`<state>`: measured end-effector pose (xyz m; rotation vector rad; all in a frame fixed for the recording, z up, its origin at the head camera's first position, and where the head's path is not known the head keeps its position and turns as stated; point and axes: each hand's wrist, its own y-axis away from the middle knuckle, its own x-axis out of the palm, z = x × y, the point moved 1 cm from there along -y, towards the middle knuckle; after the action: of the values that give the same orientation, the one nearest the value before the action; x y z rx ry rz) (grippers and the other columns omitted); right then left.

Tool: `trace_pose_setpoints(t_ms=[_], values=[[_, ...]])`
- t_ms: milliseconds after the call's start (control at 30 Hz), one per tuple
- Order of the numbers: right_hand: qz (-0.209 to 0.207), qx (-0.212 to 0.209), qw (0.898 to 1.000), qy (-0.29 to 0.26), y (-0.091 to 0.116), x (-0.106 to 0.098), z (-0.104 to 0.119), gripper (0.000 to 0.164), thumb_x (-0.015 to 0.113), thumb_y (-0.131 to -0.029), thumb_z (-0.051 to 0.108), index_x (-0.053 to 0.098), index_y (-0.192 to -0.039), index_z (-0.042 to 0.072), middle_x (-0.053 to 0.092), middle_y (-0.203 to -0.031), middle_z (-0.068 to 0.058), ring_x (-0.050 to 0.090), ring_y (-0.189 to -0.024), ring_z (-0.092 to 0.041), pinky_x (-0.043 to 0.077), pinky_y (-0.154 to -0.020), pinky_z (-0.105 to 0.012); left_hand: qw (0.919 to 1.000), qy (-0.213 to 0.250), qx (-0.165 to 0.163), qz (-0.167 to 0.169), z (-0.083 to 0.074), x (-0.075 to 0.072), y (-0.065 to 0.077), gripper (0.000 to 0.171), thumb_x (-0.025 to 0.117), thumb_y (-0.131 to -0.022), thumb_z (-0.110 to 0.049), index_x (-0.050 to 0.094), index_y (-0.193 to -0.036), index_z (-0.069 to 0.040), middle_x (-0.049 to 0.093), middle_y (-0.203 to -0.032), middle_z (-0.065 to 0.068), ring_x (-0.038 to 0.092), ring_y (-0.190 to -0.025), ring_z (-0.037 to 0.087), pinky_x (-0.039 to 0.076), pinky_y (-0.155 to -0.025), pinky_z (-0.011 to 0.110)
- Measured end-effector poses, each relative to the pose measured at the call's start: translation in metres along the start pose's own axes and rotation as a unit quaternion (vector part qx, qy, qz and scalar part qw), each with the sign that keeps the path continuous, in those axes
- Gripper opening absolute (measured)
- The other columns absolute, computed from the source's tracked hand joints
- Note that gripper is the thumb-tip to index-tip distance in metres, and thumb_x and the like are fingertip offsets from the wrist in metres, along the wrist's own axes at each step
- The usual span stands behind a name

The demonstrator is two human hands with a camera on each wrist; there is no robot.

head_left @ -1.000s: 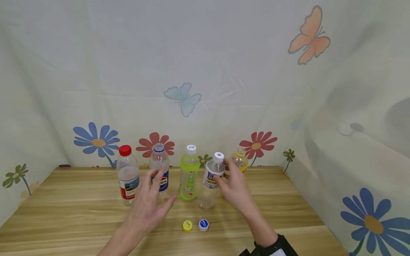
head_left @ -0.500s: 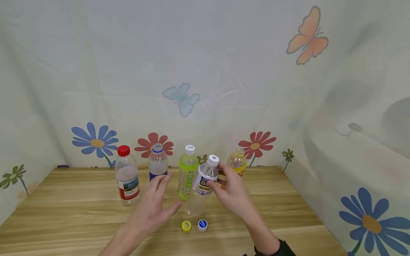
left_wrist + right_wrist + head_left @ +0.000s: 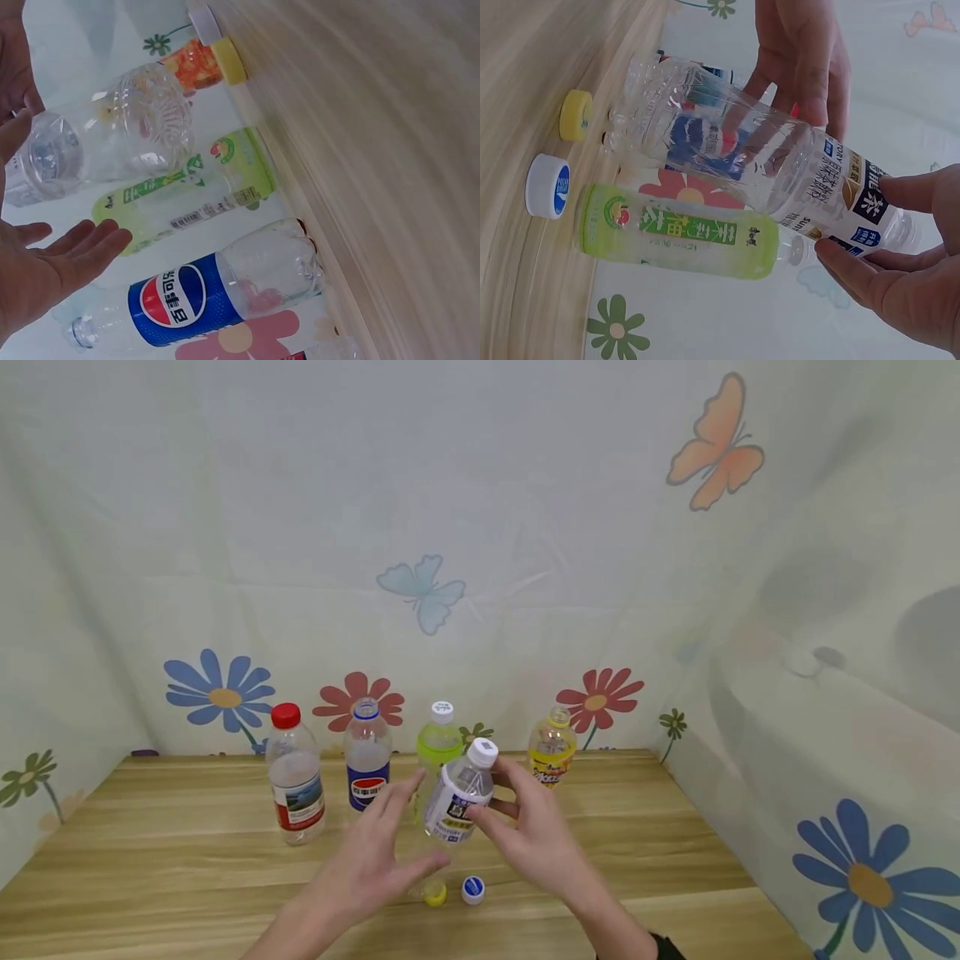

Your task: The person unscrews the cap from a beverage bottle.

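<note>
Tilted in front of me is a clear plastic bottle (image 3: 459,803) with a white cap and a white-and-purple label. My right hand (image 3: 534,835) holds it by the upper part, thumb on the label in the right wrist view. The bottle's base points down and left, raised above the tabletop in the left wrist view. My left hand (image 3: 367,860) is beside the bottle's lower half, fingers spread and thumb apart, gripping nothing. Behind the held bottle stands a green-labelled bottle (image 3: 675,232) with a white cap, partly covered in the head view.
On the wooden table (image 3: 172,877), a red-capped bottle (image 3: 296,785) and an uncapped Pepsi bottle (image 3: 368,760) stand left. An uncapped yellow-labelled bottle (image 3: 552,752) stands right. A yellow cap (image 3: 435,897) and a white-and-blue cap (image 3: 473,890) lie near the front.
My right hand has lifted the white-capped bottle, brought it left and nearer, and tilted it. My left hand has shifted right toward it, still spread.
</note>
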<state>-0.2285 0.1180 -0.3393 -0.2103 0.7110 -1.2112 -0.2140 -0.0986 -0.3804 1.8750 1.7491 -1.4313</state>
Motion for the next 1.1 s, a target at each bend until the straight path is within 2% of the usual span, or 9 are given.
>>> trace_pose_setpoints(t_ms=[233, 400, 533, 700, 800, 933, 1100], values=[[0.010, -0.009, 1.000, -0.012, 0.006, 0.005, 0.003, 0.054, 0.069, -0.090, 0.000, 0.047, -0.139, 0.006, 0.053, -0.130, -0.009, 0.054, -0.121, -0.027, 0.049, -0.090, -0.029, 0.9995, 0.020, 0.021, 0.010, -0.002, 0.001, 0.002, 0.096, 0.068, -0.081, -0.063, 0.024, -0.156, -0.023, 0.047, -0.137, -0.008, 0.055, -0.119, 0.014, 0.047, -0.094, 0.032], [0.012, 0.001, 1.000, -0.025, 0.008, 0.006, 0.004, 0.055, 0.069, -0.091, -0.001, 0.046, -0.139, 0.007, 0.052, -0.130, -0.007, 0.053, -0.122, -0.026, 0.049, -0.090, -0.030, 0.9993, 0.022, 0.026, 0.014, -0.002, 0.000, 0.002, 0.097, 0.064, -0.080, -0.068, 0.023, -0.156, -0.024, 0.046, -0.138, -0.010, 0.054, -0.119, 0.012, 0.046, -0.094, 0.031], [0.016, 0.006, 0.999, -0.039, 0.008, 0.007, 0.005, 0.057, 0.068, -0.092, 0.003, 0.043, -0.142, 0.010, 0.050, -0.132, -0.006, 0.052, -0.123, -0.024, 0.048, -0.091, -0.031, 0.9993, 0.018, 0.033, 0.009, -0.003, -0.002, 0.002, 0.099, 0.075, -0.079, -0.057, 0.023, -0.156, -0.024, 0.045, -0.140, -0.009, 0.055, -0.120, 0.014, 0.046, -0.095, 0.031], [0.017, 0.008, 0.999, -0.042, 0.010, 0.008, 0.008, 0.058, 0.069, -0.093, 0.010, 0.042, -0.144, 0.012, 0.049, -0.135, -0.005, 0.051, -0.125, -0.025, 0.048, -0.092, -0.030, 0.9991, 0.026, 0.033, 0.011, -0.005, -0.004, 0.003, 0.098, 0.084, -0.077, -0.040, 0.024, -0.155, -0.030, 0.045, -0.140, -0.011, 0.056, -0.119, 0.014, 0.046, -0.094, 0.029], [0.021, 0.007, 0.999, -0.044, 0.010, 0.007, 0.009, 0.057, 0.070, -0.092, 0.011, 0.043, -0.142, 0.012, 0.050, -0.134, -0.005, 0.052, -0.124, -0.024, 0.049, -0.091, -0.031, 0.9990, 0.029, 0.033, 0.014, -0.005, -0.005, 0.004, 0.096, 0.085, -0.077, -0.038, 0.026, -0.153, -0.031, 0.046, -0.138, -0.013, 0.056, -0.118, 0.012, 0.046, -0.093, 0.027], [0.017, -0.014, 0.999, -0.041, 0.008, 0.002, 0.009, 0.054, 0.071, -0.091, 0.008, 0.045, -0.139, 0.010, 0.054, -0.129, -0.005, 0.055, -0.118, -0.023, 0.051, -0.088, -0.033, 0.9990, 0.020, 0.036, 0.016, -0.005, -0.008, 0.005, 0.092, 0.085, -0.077, -0.037, 0.031, -0.152, -0.028, 0.047, -0.136, -0.012, 0.056, -0.117, 0.011, 0.047, -0.092, 0.026], [-0.007, -0.020, 1.000, 0.000, 0.006, -0.007, 0.010, 0.049, 0.070, -0.094, 0.014, 0.047, -0.137, 0.014, 0.057, -0.122, 0.002, 0.058, -0.109, -0.020, 0.052, -0.085, -0.033, 0.9991, 0.003, 0.030, 0.030, -0.004, -0.010, 0.006, 0.090, 0.084, -0.078, -0.040, 0.032, -0.151, -0.029, 0.048, -0.133, -0.012, 0.057, -0.115, 0.011, 0.049, -0.089, 0.028]])
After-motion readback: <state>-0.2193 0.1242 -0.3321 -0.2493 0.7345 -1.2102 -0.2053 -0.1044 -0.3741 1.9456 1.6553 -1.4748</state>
